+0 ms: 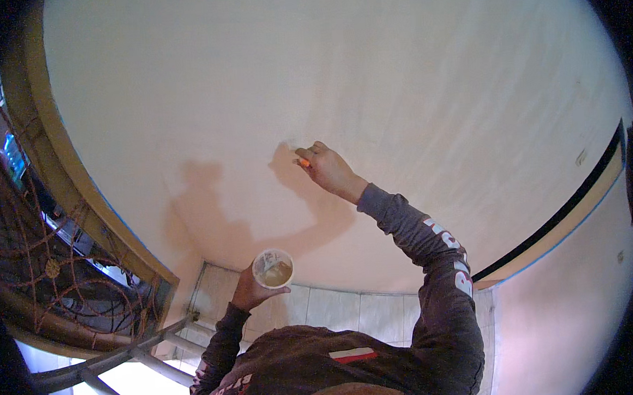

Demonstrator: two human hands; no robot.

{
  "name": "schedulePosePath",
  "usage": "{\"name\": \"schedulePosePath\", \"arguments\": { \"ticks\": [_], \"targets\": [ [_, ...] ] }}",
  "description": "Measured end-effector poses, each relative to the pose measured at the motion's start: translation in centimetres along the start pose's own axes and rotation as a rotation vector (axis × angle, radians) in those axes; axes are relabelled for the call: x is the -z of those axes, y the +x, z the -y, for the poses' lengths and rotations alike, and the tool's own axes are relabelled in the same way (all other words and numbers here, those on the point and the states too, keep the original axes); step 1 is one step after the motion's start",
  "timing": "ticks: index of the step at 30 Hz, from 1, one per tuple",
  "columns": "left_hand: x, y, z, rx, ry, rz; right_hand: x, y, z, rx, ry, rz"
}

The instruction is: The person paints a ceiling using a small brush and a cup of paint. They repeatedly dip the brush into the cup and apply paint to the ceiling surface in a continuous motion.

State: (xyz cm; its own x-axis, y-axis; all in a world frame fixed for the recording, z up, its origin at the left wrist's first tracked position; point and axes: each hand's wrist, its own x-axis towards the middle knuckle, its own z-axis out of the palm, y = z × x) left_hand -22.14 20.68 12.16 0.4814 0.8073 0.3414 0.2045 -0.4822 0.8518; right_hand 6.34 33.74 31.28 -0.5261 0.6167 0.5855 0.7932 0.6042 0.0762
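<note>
My left hand (pixel 248 291) is closed round a white round plastic tub (pixel 288 271), held out low in front of me. Inside it lies a pale beige substance, with smears on the inner wall. Up on the pale wall (pixel 382 74), my right hand (pixel 329 170) grips a small tool with an orange handle (pixel 303 162). Its working end is mostly hidden by the fingers, so I cannot tell its kind. Beside the fingertips the wall has a small greyish patch (pixel 289 143). My shadow falls across the wall to the left of the right hand.
At the left, a brown-framed opening (pixel 63 148) has a rusty curled metal grille (pixel 51 269). Below it run grey metal bars (pixel 118 354). Light tiles (pixel 378 315) show beneath the wall. A black strip (pixel 558 222) borders the wall at the right.
</note>
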Motion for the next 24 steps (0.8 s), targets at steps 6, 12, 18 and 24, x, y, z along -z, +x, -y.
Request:
{"name": "schedulePosePath", "arguments": {
  "ticks": [6,12,18,24],
  "targets": [
    [0.5,0.4,1.3,0.040,-0.128,0.094,8.7,9.7,-8.1,-0.139,0.218,0.065],
    [0.8,0.7,-1.0,0.095,-0.161,0.060,26.9,21.7,-8.4,0.060,-0.166,-0.157],
    [0.4,1.2,1.1,0.104,-0.195,0.078,34.0,28.1,-5.3,0.136,-0.300,-0.469],
    [0.5,1.0,-1.2,0.122,-0.251,-0.020,27.1,25.4,-7.4,0.226,-0.890,-0.518]
  ]
}}
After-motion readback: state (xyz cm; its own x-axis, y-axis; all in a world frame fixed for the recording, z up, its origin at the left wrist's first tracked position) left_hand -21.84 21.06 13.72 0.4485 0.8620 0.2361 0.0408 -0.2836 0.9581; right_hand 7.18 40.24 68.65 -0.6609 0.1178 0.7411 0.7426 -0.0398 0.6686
